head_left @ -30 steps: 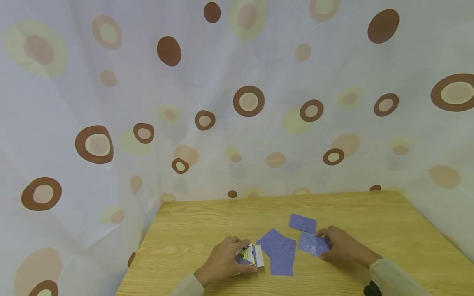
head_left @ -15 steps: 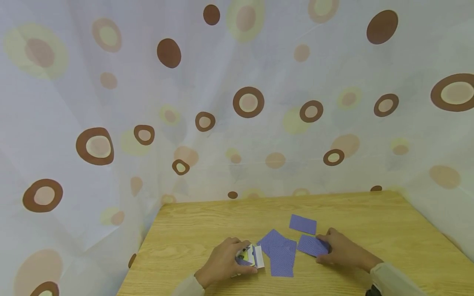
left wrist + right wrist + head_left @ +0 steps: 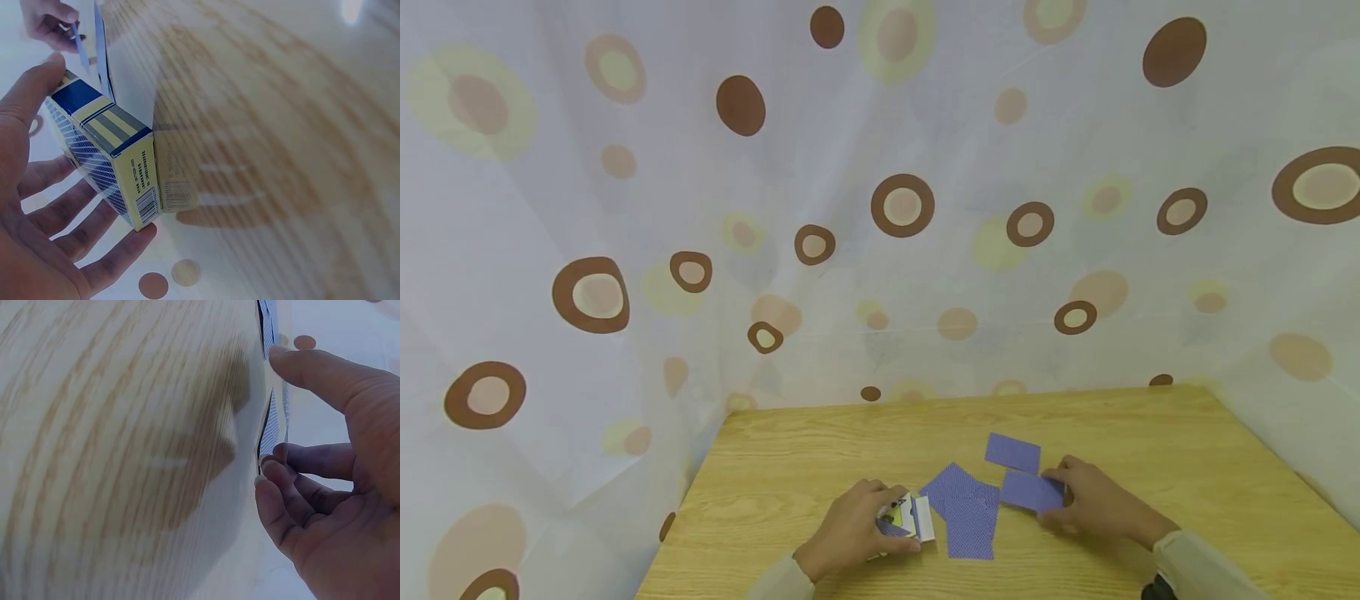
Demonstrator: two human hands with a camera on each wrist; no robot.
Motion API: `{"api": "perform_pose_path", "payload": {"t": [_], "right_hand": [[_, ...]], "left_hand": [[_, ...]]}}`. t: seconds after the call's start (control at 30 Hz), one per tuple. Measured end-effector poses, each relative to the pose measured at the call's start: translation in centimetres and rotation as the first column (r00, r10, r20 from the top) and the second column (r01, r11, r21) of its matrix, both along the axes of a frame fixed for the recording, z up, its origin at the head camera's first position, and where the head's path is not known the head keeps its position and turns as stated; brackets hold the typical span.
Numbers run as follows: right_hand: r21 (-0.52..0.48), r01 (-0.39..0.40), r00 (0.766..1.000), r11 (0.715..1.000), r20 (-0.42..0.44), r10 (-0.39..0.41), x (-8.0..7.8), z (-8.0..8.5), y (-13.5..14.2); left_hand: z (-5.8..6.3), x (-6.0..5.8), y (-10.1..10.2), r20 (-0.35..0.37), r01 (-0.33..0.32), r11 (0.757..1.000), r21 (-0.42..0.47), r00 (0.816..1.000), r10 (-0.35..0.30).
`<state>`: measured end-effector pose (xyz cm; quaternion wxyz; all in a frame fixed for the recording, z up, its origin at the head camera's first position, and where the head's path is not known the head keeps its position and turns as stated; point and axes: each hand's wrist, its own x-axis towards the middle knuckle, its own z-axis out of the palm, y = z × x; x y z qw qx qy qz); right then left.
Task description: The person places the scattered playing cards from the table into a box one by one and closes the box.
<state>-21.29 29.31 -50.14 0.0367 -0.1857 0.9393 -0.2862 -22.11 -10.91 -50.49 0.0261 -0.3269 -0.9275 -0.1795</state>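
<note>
My left hand [image 3: 850, 525] grips a playing-card box [image 3: 94, 150], thumb on one narrow side and fingers on the opposite one. Its white flap [image 3: 927, 519] stands open toward the right, and a card face with black and yellow print shows between thumb and fingers in the head view. Farther right, my right hand [image 3: 1093, 504] pinches a blue-backed playing card [image 3: 1028, 491] by its right end, close over the table. Between the hands, several blue-backed cards [image 3: 972, 529] lie overlapping, face down. Just behind the pinched card lies another face-down card [image 3: 1013, 452].
The wooden table [image 3: 805, 450] has a glossy surface that reflects the box in the left wrist view. A pale curtain [image 3: 955, 275] with brown and beige dots hangs along its back and sides.
The card pinched by my right hand has changed its tilt slightly and lost its bright glare. My right hand shifted only a little; the left hand and box stay in place.
</note>
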Motion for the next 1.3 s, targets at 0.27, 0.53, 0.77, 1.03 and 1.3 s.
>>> {"api": "perform_pose_path", "payload": {"t": [0.27,0.53,0.77,1.03,1.3], "right_hand": [[0.004,-0.007,0.999,1.0,-0.047,0.007,-0.4,0.0,0.3],[-0.013,-0.013,0.998,1.0,-0.064,0.012,-0.3,0.0,-0.4],[0.015,-0.033,0.996,0.999,-0.083,0.034,-0.3,0.2,-0.9],[0.028,-0.036,0.997,0.999,-0.07,0.038,-0.5,0.6,-1.5],[0.032,-0.053,0.995,0.998,-0.083,0.055,-0.9,0.5,-2.1]], "left_hand": [[0.1,0.0,0.0,-0.011,-0.001,1.0,-0.008,1.0,0.0],[0.1,0.2,-0.2,0.011,-0.006,1.0,-0.004,1.0,0.006],[0.2,0.0,-0.1,0.022,-0.007,1.0,-0.006,1.0,0.007],[0.1,-0.2,-0.3,0.01,0.007,1.0,0.002,1.0,-0.007],[0.1,-0.3,-0.2,0.003,0.013,1.0,-0.012,1.0,-0.013]]}}
